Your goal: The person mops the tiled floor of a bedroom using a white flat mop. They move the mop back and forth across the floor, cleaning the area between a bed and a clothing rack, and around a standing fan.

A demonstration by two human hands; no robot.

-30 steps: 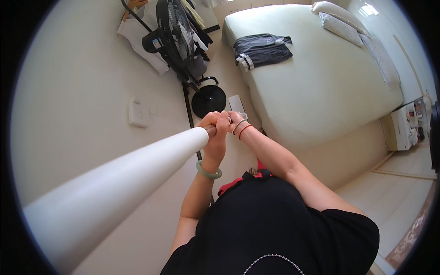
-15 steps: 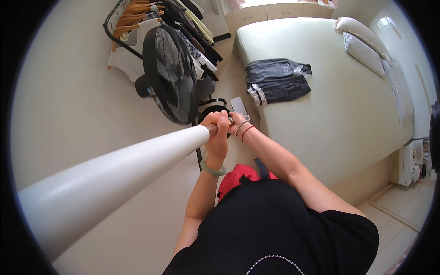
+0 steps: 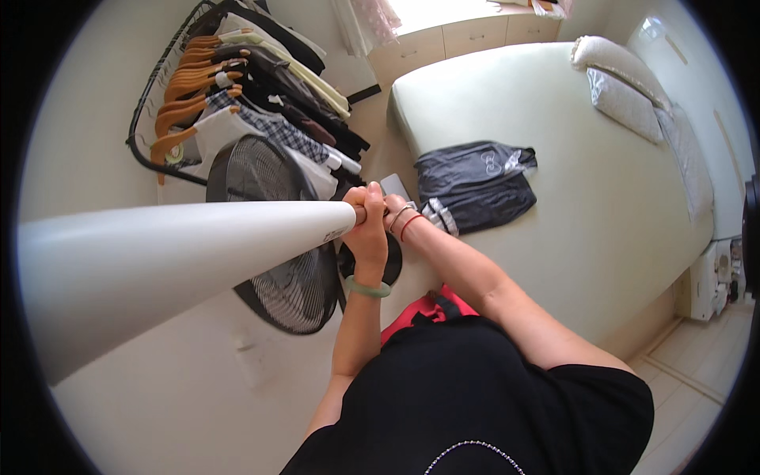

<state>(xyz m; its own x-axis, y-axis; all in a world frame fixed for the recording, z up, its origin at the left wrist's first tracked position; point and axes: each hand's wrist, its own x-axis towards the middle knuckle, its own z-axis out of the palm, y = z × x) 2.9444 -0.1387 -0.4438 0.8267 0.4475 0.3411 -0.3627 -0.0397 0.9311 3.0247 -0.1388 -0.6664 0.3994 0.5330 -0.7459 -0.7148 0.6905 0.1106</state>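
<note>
Beside the bed (image 3: 586,190), our left hand (image 3: 368,233) clenches the handle (image 3: 360,214) of a white pole (image 3: 198,245) that crosses our view of the fan (image 3: 293,293); whether our right hand (image 3: 396,211) grips, we cannot tell. A wide swing could hit the fan.

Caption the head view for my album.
Left hand grips a white pole, right hand close beside; black fan partly hidden behind.

Tube (image 3: 190,249) smooth; hangers (image 3: 171,142) smooth wood; bedsheet (image 3: 594,206) matt cloth.

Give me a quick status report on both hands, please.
Left hand closed around pole. Right hand close by, grip unclear. Fan partly hidden behind pole.
</note>
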